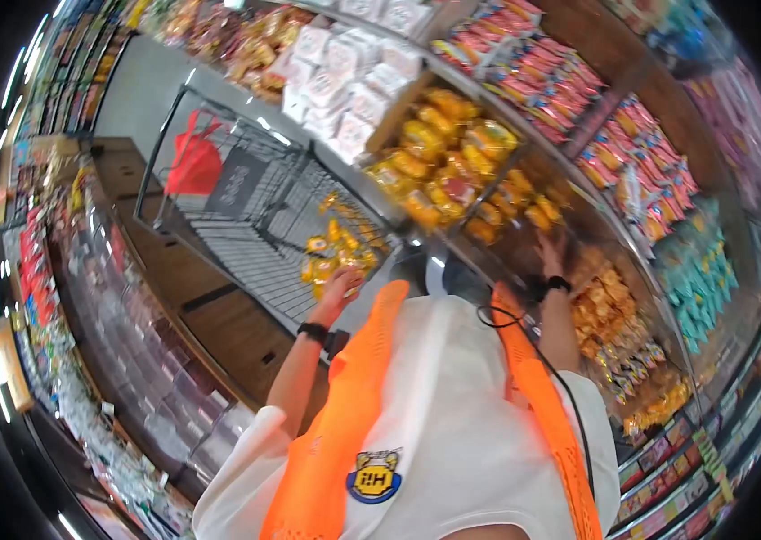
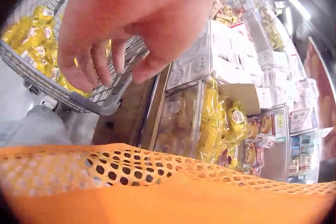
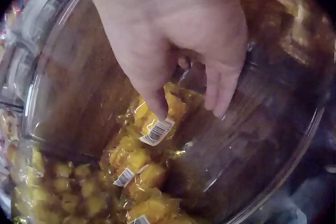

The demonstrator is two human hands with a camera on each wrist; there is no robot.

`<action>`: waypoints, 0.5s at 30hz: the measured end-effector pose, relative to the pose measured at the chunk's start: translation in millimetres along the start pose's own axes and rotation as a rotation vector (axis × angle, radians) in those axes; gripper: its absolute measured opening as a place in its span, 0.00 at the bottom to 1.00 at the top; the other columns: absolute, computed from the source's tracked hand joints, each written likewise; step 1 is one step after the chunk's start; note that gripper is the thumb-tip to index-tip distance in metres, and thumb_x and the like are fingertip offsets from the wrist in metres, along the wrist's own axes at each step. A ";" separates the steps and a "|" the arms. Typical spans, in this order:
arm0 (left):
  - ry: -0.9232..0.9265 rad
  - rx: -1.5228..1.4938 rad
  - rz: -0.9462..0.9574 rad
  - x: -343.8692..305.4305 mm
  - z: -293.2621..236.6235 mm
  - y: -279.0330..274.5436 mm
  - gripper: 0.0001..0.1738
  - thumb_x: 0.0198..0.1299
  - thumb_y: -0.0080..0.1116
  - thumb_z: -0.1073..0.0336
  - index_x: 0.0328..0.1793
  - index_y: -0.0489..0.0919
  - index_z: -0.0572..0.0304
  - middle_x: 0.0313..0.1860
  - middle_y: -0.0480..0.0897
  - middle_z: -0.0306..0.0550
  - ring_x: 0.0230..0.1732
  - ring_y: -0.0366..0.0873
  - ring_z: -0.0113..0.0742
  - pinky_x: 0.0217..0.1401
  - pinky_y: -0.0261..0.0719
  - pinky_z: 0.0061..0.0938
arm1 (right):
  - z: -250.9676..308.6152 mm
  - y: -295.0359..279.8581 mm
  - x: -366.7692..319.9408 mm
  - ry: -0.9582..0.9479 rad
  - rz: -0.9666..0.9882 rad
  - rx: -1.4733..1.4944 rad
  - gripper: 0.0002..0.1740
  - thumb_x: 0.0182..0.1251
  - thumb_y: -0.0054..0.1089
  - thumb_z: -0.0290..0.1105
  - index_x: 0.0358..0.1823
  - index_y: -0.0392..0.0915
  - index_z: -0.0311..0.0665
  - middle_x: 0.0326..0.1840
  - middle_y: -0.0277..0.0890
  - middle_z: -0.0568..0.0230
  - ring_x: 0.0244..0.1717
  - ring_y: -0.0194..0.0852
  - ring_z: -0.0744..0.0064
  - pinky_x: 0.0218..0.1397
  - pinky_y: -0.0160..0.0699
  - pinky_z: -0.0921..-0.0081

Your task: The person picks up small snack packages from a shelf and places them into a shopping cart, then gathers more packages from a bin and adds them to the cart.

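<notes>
Supermarket snack aisle, with stocked shelves (image 1: 632, 162) curving along the right side of the shopping cart (image 1: 246, 180) and wood-look floor on the cart's other side. The left hand (image 1: 340, 288) hangs just over the cart's near rim, fingers loosely curled and apart, holding nothing. The left wrist view shows the fingertips (image 2: 79, 77) close above the wire edge without clearly touching it. In the cart right under that hand is a pile of yellow snack packets (image 1: 335, 252), and at the cart's far end there's a red bag (image 1: 193, 162). The right hand (image 1: 550, 247) is over to the right of the cart, reaching into a clear-walled bin (image 3: 252, 145) on the shelf, full of the same yellow stuff. Its fingers point down onto the top of one barcoded yellow packet (image 3: 163, 113). One digit is pressed against it, but honestly I can't tell whether it's actually pinched or just touched. That packet sits on top of the heap inside the bin. White packs (image 1: 344, 63) are stacked on the shelf just past the cart, and an orange mesh vest (image 1: 335, 405) fills the foreground.
</notes>
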State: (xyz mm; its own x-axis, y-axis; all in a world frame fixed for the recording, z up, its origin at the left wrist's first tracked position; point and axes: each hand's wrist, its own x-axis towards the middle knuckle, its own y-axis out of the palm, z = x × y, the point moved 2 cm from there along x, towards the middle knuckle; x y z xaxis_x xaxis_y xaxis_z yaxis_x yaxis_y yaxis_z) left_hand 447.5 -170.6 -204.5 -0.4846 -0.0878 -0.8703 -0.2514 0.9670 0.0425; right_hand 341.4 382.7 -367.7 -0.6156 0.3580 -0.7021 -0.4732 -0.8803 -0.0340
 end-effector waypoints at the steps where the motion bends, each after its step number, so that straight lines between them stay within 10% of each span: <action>1: 0.001 0.006 -0.046 2.8 3.2 -6.3 0.22 0.66 0.56 0.57 0.65 0.71 0.48 0.57 0.79 0.39 0.59 0.76 0.32 0.58 0.74 0.36 | 4.9 -3.8 -6.9 0.055 -0.010 -0.025 0.54 0.60 0.74 0.36 0.79 0.43 0.47 0.74 0.59 0.53 0.68 0.69 0.56 0.63 0.76 0.59; 10: -0.025 0.529 -0.280 141.9 28.1 -110.9 0.34 0.51 0.69 0.60 0.65 0.70 0.55 0.54 0.76 0.48 0.54 0.74 0.34 0.43 0.79 0.35 | 31.0 -10.7 -74.8 0.004 -0.063 -0.235 0.40 0.69 0.63 0.44 0.76 0.54 0.44 0.65 0.71 0.57 0.65 0.72 0.59 0.63 0.74 0.67; 15: 0.175 0.939 -0.366 218.4 0.2 -124.3 0.54 0.41 0.80 0.54 0.75 0.63 0.53 0.75 0.58 0.63 0.68 0.64 0.68 0.67 0.72 0.48 | 62.1 12.8 -171.4 0.093 0.044 -0.384 0.27 0.71 0.58 0.39 0.69 0.67 0.44 0.60 0.75 0.64 0.57 0.77 0.68 0.57 0.75 0.72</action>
State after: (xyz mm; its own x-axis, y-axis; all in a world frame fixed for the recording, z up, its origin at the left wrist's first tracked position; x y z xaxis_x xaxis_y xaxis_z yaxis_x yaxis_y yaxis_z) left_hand 373.1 -309.8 -399.9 -0.6446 -0.3764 -0.6654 0.3129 0.6642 -0.6789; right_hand 401.7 329.4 -203.7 -0.5620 0.3035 -0.7695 -0.1664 -0.9527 -0.2542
